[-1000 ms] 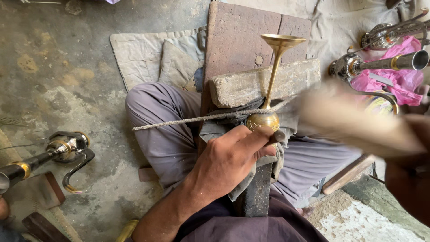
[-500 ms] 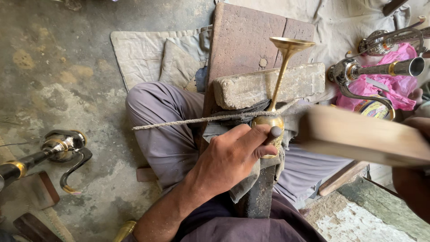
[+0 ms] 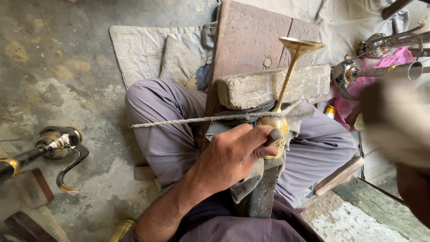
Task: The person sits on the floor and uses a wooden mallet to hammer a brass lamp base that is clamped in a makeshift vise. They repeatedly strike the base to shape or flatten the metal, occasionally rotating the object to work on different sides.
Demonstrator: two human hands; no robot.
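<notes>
The brass goblet [image 3: 286,89] stands mid-frame, its long axis running from the bowl at centre up and slightly right to the flared foot, leaning on a stone block [image 3: 273,87]. The left hand [image 3: 233,154], forearm entering from the bottom, grips the bowl. The right hand [image 3: 398,121], blurred at the right edge, can't be read as open or closed.

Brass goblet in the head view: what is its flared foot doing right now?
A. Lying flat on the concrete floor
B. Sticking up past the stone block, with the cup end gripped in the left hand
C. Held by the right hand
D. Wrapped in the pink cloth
B: the brass goblet slants up across the stone block, its flared foot in the air, while the left hand grips its engraved cup end below.
</notes>
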